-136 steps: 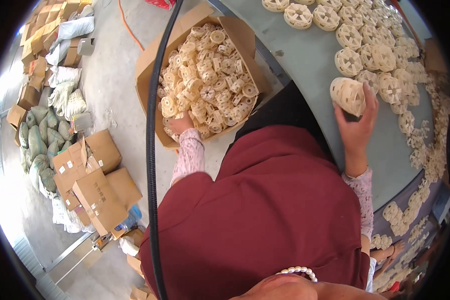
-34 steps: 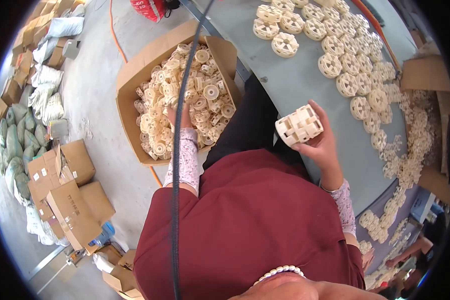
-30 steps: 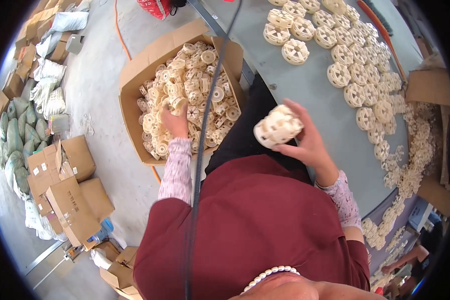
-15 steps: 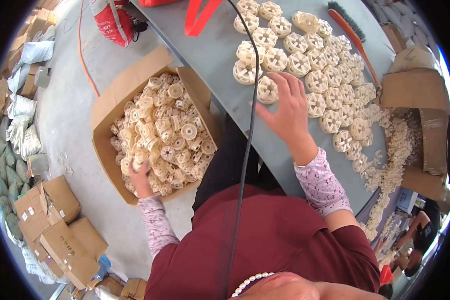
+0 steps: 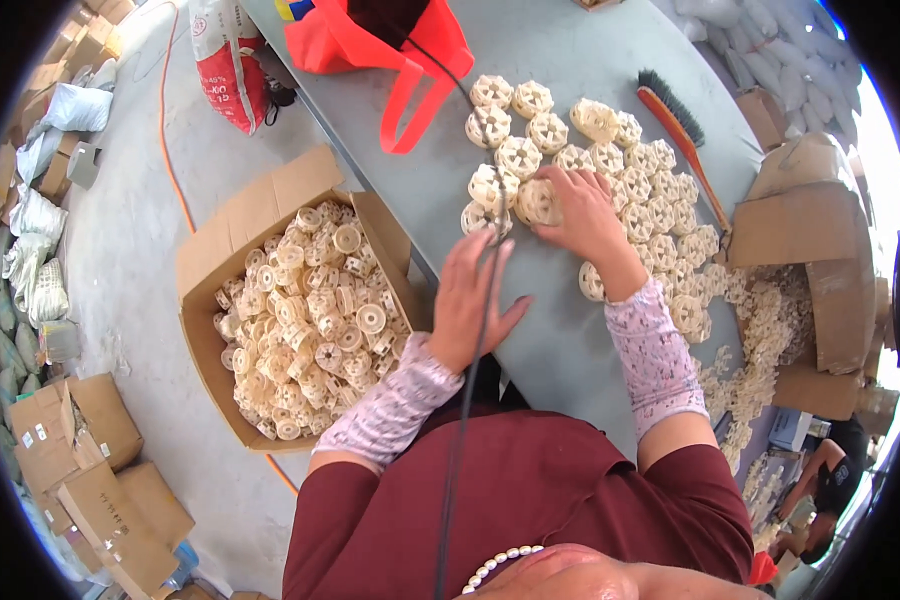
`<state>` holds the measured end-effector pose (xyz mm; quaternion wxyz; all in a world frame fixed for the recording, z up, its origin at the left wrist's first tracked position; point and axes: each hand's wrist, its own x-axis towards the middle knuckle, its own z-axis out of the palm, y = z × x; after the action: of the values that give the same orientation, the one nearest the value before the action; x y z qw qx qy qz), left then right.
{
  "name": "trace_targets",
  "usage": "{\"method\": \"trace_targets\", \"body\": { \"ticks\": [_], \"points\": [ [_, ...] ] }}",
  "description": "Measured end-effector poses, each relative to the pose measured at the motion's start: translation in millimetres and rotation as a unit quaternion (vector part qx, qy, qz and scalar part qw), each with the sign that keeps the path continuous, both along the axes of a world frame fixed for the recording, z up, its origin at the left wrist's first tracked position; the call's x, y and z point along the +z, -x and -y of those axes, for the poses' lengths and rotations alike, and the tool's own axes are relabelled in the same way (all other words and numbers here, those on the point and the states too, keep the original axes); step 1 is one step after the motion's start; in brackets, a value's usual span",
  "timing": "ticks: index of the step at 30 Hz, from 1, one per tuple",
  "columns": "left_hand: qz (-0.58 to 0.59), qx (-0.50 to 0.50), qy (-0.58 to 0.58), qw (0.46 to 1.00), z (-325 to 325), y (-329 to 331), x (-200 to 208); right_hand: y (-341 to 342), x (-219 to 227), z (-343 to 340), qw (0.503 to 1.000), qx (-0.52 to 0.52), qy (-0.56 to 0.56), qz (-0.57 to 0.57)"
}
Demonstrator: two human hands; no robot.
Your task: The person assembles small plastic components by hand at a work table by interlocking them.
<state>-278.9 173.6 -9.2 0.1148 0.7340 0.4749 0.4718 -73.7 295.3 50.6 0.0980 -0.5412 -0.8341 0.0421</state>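
Observation:
Rows of round, cream-coloured slotted plastic parts (image 5: 518, 157) lie on the grey table. My right hand (image 5: 587, 222) has its fingers and thumb curled round one round plastic part (image 5: 537, 203), which sits at the near left side of the group. My left hand (image 5: 467, 300) is over the table's near edge, fingers stretched and thumb apart. Its fingertips reach the lowest part in the left row (image 5: 484, 219); whether they touch it I cannot tell. An open cardboard box (image 5: 195, 345) beside the table is heaped with similar cream parts (image 5: 305, 320).
A black cable hangs down across the view, in front of my left hand. On the table (image 5: 560, 335) are a red bag (image 5: 400, 100) and an orange-handled brush (image 5: 685, 130). At right, small cream pieces (image 5: 770, 320) spill from a tipped carton (image 5: 805, 205). Another person (image 5: 835, 470) is at far right.
My left hand has come out of the box and up to the table's parts. My right hand has closed round a part near the left row. The view has shifted, showing more of the red bag.

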Motion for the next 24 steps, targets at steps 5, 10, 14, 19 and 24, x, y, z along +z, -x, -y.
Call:
{"method": "trace_targets", "body": {
  "ticks": [5, 10, 14, 19, 24],
  "points": [
    [-0.063, 0.081, 0.011, 0.995, -80, -10, 3, 6, 33, -21, 0.990, -0.044, 0.020, -0.134],
    [0.016, -0.001, 0.080, 0.997, -101, 10, -23, 25, 6, -68, 0.989, 0.018, 0.094, -0.111],
    [0.094, 0.090, 0.040, 0.991, -49, 74, -11, 32, -5, -65, 0.991, 0.032, 0.066, -0.114],
    [0.041, 0.431, 0.111, 0.895, 32, 232, -127, 41, 24, -8, 0.983, 0.080, 0.015, -0.164],
    [-0.068, 0.549, 0.230, 0.801, 99, 344, -210, 40, 17, 50, 0.970, 0.085, 0.071, -0.215]
  ]
}}
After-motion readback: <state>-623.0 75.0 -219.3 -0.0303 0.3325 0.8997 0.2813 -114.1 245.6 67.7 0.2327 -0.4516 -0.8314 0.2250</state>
